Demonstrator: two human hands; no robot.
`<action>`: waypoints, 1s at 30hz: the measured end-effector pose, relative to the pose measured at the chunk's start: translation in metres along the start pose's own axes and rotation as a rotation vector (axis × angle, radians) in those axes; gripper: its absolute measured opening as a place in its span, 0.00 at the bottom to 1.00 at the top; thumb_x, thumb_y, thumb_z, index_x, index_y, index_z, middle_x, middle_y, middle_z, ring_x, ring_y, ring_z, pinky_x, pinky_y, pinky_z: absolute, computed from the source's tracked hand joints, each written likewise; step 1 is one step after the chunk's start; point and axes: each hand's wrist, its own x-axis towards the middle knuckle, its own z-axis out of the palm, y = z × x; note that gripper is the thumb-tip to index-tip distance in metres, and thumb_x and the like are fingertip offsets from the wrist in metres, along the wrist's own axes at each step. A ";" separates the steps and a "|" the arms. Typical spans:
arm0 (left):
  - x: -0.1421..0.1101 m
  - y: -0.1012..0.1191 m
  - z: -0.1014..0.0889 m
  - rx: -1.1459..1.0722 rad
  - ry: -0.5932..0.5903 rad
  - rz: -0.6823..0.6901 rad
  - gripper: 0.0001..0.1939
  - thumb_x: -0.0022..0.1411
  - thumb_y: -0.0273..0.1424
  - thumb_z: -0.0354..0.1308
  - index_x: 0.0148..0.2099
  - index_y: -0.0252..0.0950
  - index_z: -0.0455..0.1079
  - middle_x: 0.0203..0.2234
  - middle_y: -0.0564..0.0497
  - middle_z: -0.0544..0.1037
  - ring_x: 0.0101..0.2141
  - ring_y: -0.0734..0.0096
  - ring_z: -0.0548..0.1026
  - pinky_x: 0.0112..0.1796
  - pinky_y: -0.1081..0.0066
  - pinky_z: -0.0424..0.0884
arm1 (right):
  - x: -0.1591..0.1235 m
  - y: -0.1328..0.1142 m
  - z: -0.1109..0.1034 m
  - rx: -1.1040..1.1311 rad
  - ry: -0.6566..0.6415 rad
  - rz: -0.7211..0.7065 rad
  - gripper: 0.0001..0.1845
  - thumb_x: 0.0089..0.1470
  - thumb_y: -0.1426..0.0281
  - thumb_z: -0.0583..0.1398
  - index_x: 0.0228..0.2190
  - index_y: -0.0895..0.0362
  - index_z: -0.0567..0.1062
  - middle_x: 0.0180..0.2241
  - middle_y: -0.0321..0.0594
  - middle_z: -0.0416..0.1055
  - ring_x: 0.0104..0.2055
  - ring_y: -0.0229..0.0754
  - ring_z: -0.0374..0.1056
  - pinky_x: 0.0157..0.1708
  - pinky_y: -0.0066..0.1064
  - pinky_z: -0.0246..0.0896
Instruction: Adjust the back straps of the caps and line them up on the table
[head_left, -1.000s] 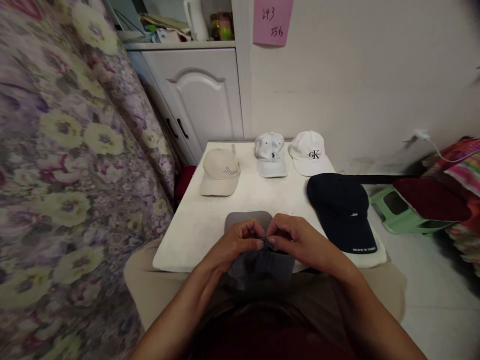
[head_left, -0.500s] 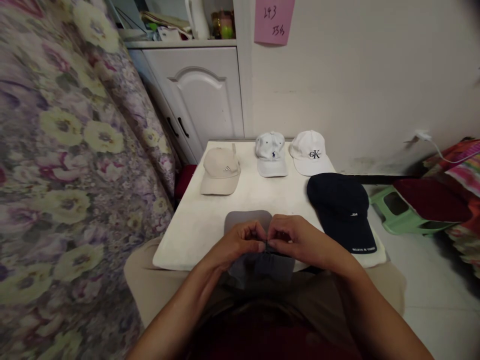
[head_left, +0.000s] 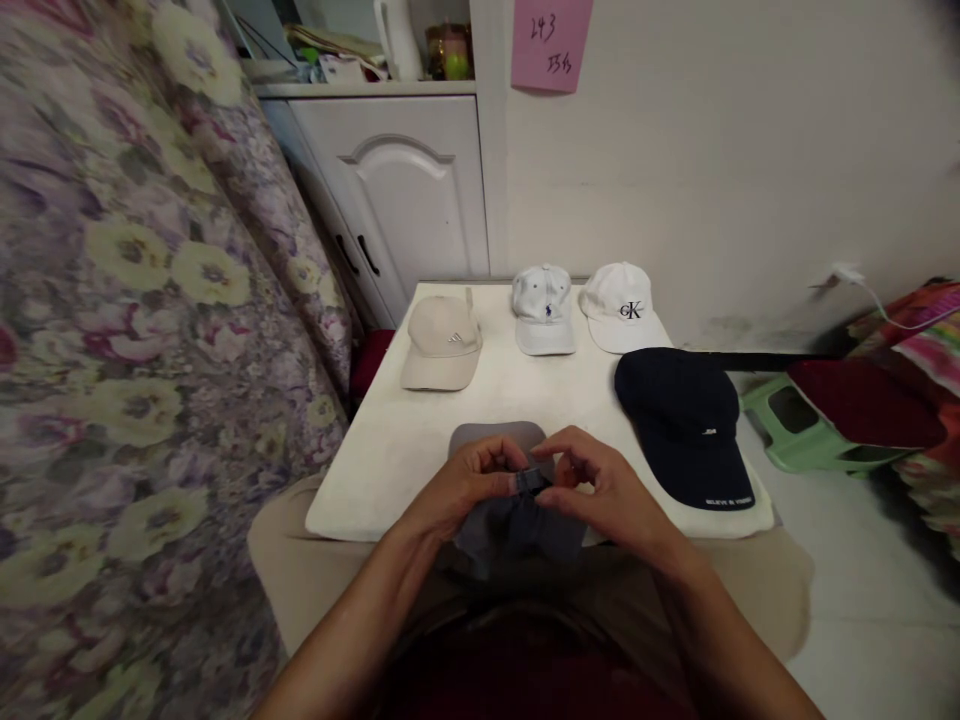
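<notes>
A grey cap [head_left: 517,525] lies at the near edge of the small white table [head_left: 390,450], its brim pointing away from me. My left hand [head_left: 469,485] is closed in a pinch on the cap's back strap. My right hand [head_left: 596,485] touches the same strap with thumb and fingertips, its fingers partly loosened. Beyond them lie a beige cap [head_left: 441,342], a light blue cap [head_left: 542,310], a white cap [head_left: 621,306] with a black logo, and a navy cap [head_left: 686,420] at the right edge.
A flowered cloth [head_left: 127,330] fills the left side. A white cupboard [head_left: 409,190] stands behind the table, with a pink note [head_left: 551,45] on the wall. A green stool [head_left: 799,425] and colourful bedding [head_left: 919,350] are at the right.
My right hand's fingers have loosened and spread a little from the tight pinch; the strap end now shows between the two hands. The caps on the table have not moved.
</notes>
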 end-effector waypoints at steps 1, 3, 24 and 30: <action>0.000 0.000 0.001 -0.010 -0.002 0.003 0.12 0.47 0.28 0.70 0.33 0.34 0.72 0.27 0.54 0.75 0.28 0.74 0.70 0.30 0.75 0.62 | -0.001 0.003 0.004 0.016 0.001 -0.028 0.20 0.49 0.71 0.69 0.45 0.50 0.75 0.33 0.33 0.68 0.30 0.37 0.62 0.31 0.29 0.59; 0.000 0.001 0.002 -0.027 -0.007 0.010 0.13 0.46 0.28 0.71 0.34 0.34 0.73 0.28 0.54 0.76 0.30 0.73 0.71 0.32 0.74 0.63 | -0.002 0.007 0.012 0.032 0.016 -0.103 0.23 0.48 0.74 0.69 0.46 0.48 0.75 0.39 0.35 0.68 0.34 0.38 0.63 0.35 0.31 0.61; -0.016 0.010 0.003 0.306 0.109 0.146 0.09 0.53 0.33 0.64 0.31 0.36 0.66 0.38 0.50 0.72 0.38 0.67 0.70 0.38 0.70 0.64 | 0.007 0.008 0.022 -0.007 0.058 -0.113 0.10 0.48 0.77 0.66 0.35 0.53 0.77 0.30 0.32 0.68 0.32 0.38 0.64 0.33 0.29 0.59; -0.024 0.013 0.005 0.511 0.114 0.208 0.11 0.63 0.37 0.56 0.31 0.36 0.69 0.38 0.49 0.73 0.40 0.64 0.70 0.42 0.68 0.63 | 0.008 0.010 0.024 -0.044 0.059 -0.127 0.10 0.48 0.77 0.66 0.35 0.53 0.77 0.30 0.33 0.67 0.32 0.38 0.64 0.34 0.31 0.60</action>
